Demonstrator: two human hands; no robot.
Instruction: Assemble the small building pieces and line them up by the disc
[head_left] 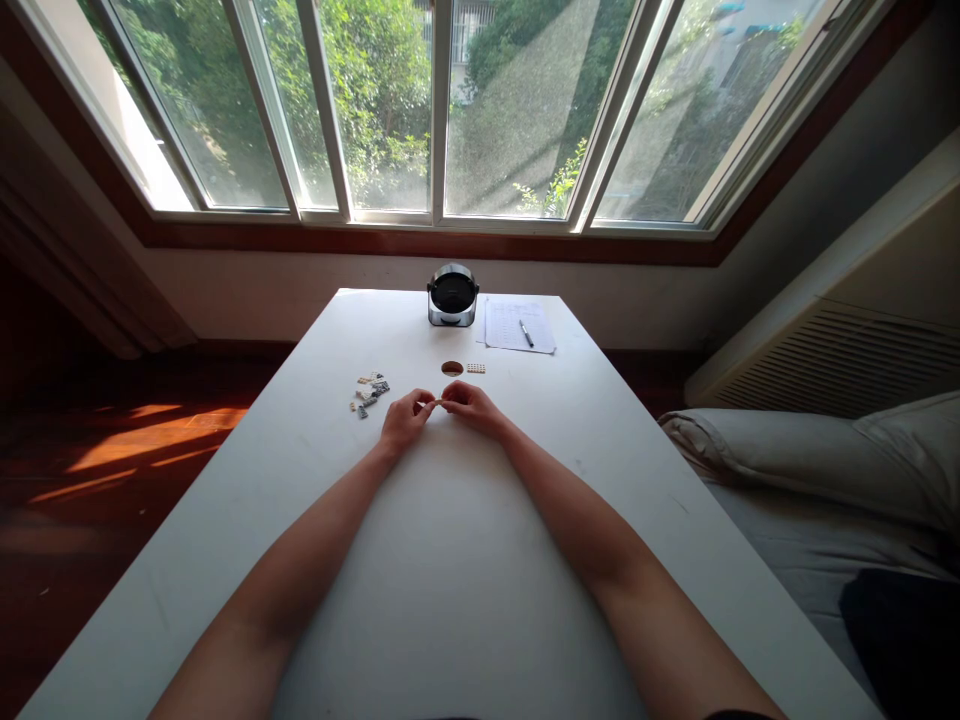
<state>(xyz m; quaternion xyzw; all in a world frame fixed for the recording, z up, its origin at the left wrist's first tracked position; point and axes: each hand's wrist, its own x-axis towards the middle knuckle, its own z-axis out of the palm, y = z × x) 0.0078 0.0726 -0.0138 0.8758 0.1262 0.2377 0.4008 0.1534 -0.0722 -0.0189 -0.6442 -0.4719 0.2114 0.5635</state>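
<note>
Over the middle of the white table (465, 560), my left hand (407, 416) and my right hand (472, 406) meet fingertip to fingertip. Both are closed in a pinch on one small tan piece (439, 402), which looks like a toy building brick; fingers cover most of it. Left of my left hand lies a loose pile of small grey and tan building bricks (367, 395). Just beyond my right hand, a tan studded plate (476, 368) rests on the tabletop, beside a round hole (452, 368) in the table.
A round black device on a stand (452, 295) stands at the table's far edge. Right of it are printed papers (510, 325) with a pen (526, 333) on top. Beyond the table is a window (517, 120); a bed or couch with a rolled cushion (765, 450) sits at right.
</note>
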